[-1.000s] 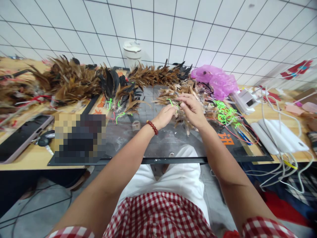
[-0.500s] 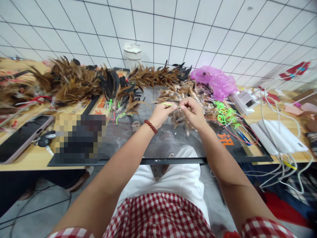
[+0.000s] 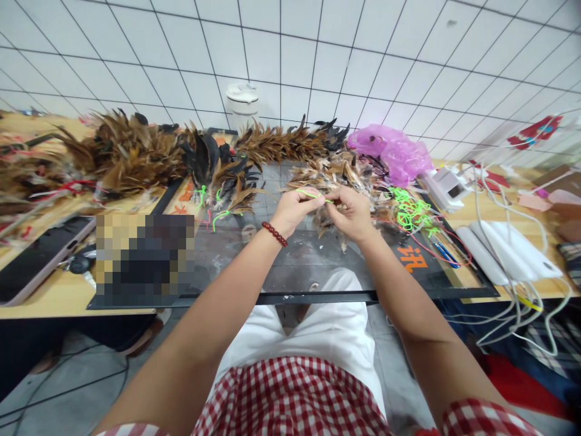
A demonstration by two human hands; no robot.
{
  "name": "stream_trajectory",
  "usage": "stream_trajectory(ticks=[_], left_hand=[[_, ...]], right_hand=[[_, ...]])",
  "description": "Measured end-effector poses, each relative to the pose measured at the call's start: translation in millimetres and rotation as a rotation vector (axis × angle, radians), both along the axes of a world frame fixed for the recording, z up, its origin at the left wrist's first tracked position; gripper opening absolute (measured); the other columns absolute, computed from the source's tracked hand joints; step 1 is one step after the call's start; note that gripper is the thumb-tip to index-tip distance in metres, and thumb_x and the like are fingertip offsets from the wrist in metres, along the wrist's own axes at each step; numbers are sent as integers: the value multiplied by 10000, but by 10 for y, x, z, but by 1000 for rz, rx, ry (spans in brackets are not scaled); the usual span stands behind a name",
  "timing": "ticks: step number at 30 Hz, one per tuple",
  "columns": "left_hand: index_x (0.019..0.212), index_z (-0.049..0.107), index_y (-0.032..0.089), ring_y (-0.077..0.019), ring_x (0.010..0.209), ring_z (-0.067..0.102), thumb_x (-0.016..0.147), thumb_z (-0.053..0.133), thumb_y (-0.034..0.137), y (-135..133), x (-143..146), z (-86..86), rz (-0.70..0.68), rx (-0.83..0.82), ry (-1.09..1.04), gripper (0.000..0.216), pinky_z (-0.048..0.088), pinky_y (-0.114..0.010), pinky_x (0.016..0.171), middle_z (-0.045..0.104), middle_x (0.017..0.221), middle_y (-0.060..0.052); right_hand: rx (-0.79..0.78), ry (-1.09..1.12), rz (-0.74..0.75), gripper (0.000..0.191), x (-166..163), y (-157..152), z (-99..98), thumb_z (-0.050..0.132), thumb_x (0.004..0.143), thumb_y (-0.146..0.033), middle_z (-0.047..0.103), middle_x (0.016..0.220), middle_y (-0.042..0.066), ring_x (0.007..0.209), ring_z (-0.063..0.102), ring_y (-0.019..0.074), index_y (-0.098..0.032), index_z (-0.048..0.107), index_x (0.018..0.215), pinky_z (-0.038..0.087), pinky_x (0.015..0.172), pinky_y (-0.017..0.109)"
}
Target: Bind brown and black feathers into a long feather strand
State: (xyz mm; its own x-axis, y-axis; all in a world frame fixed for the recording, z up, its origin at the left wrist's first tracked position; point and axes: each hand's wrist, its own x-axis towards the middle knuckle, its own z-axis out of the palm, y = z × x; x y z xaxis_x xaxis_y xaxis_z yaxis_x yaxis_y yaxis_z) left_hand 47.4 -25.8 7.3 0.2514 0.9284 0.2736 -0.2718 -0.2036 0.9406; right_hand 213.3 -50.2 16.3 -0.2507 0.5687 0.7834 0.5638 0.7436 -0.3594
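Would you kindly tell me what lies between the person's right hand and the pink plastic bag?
In the head view, loose brown feathers lie between the right hand and the pink plastic bag.

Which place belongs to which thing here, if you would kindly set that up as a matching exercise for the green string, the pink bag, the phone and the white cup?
Things:
1. green string
2. pink bag
3. phone
4. white cup

Places:
A. far left on the wooden table
B. by the tiled wall, behind the feather piles
C. pinched between the left hand and the right hand
D. at the back, right of the feathers

Pairs: 1-C, 2-D, 3-A, 4-B
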Motion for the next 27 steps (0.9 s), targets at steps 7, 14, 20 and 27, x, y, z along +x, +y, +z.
stream_trajectory(ticks=[7, 14, 20, 27], left_hand=[[718, 720, 206, -201, 944, 586, 733, 713, 194, -56, -25, 5, 584, 575, 529, 21, 432, -405, 928, 641, 955, -52], [851, 717, 189, -147, 850, 630, 883, 562, 246, -71, -35, -43, 588, 778, 462, 168, 491, -284, 792, 679, 966, -65], [852, 732, 195, -133, 770, 669, 878, 569, 221, -39, -8, -87, 514, 730, 418, 168, 499, -244, 741, 740, 833, -38], [846, 754, 203, -132, 735, 679, 828, 600, 164, -28, -15, -103, 502, 717, 384, 160, 506, -236, 711, 753, 811, -30]], right_hand=[[-122, 132, -119, 105, -153, -33, -54, 608, 791, -247, 623, 619, -9, 539, 532, 102, -176, 650, 726, 436, 554, 231], [-164, 190, 40, 122, -212, -89, -6, 603, 819, -270, 671, 762, 32, 680, 594, 133, -174, 676, 798, 483, 690, 273], [-547, 527, 204, 298, -204, -15, -24, 611, 862, -423, 617, 613, -3, 573, 565, 109, -177, 645, 698, 462, 620, 253], [-817, 790, 328, 397, -225, 84, -68, 790, 672, -504, 644, 668, -18, 515, 524, 67, -171, 645, 832, 435, 513, 201]])
